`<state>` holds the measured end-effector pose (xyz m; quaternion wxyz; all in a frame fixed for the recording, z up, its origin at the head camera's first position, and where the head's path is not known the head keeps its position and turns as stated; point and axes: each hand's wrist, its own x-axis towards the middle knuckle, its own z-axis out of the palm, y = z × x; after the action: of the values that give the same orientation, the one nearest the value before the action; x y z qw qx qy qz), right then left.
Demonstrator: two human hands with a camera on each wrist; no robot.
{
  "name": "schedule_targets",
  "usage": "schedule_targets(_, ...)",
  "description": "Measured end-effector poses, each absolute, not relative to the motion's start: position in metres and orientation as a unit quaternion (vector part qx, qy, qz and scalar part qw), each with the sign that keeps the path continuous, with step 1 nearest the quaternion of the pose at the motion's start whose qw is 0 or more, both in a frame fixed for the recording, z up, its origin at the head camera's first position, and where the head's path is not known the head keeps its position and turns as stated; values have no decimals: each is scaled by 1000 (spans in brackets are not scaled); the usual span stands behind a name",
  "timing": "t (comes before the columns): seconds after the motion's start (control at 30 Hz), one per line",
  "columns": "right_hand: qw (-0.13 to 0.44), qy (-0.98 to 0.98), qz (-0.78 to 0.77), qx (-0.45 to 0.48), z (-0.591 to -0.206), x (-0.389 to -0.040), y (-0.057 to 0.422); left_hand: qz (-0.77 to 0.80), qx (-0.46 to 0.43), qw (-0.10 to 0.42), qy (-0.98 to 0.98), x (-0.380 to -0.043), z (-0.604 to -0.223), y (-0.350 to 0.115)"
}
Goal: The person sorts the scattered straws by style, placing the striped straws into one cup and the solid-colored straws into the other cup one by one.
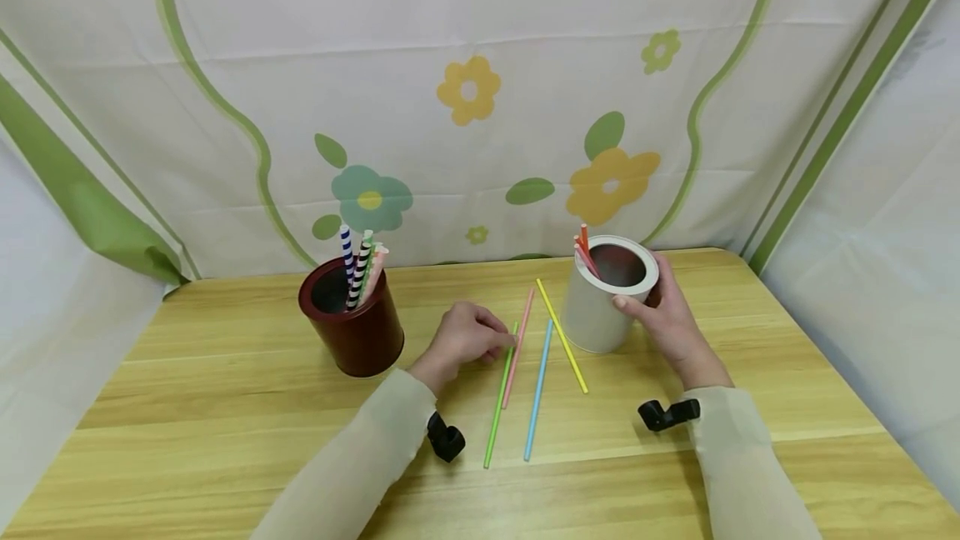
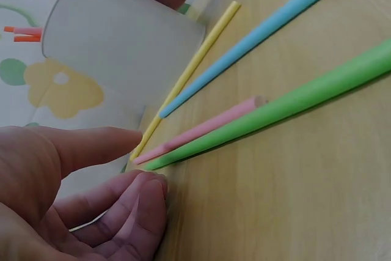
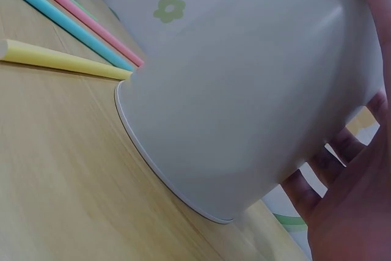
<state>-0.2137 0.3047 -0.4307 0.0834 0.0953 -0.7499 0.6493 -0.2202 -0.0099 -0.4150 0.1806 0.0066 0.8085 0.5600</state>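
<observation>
My left hand (image 1: pixel 468 336) is at the far end of a green straw (image 1: pixel 500 398) lying on the table. In the left wrist view its thumb and forefinger are parted around the tip of that straw, without a visible pinch. Close beside it lies a pink straw (image 1: pixel 519 348). Farther right are a blue straw (image 1: pixel 538 390) and a yellow straw (image 1: pixel 562 336). My right hand (image 1: pixel 667 319) grips a white can (image 1: pixel 597 315) from its right side, thumb near the rim. Red and pink straws (image 1: pixel 583 250) lean inside the can, which stands on the table.
A dark red can (image 1: pixel 358 340) stands at the left with several striped and plain straws (image 1: pixel 362 269) in it. The wooden table (image 1: pixel 187 407) ends at a white cloth (image 1: pixel 420 40) printed with flowers, and cloth also hangs at both sides.
</observation>
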Motion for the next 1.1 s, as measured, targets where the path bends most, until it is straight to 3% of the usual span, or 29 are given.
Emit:
schedule_targets(0.53,86,-747,653,94,-431,-214,305,480,-11,165,862,-219,-413,9)
schedule_targets(1.1,84,-750,650,91,-431,-214,304,493,-22,157,855,-219,-417,7)
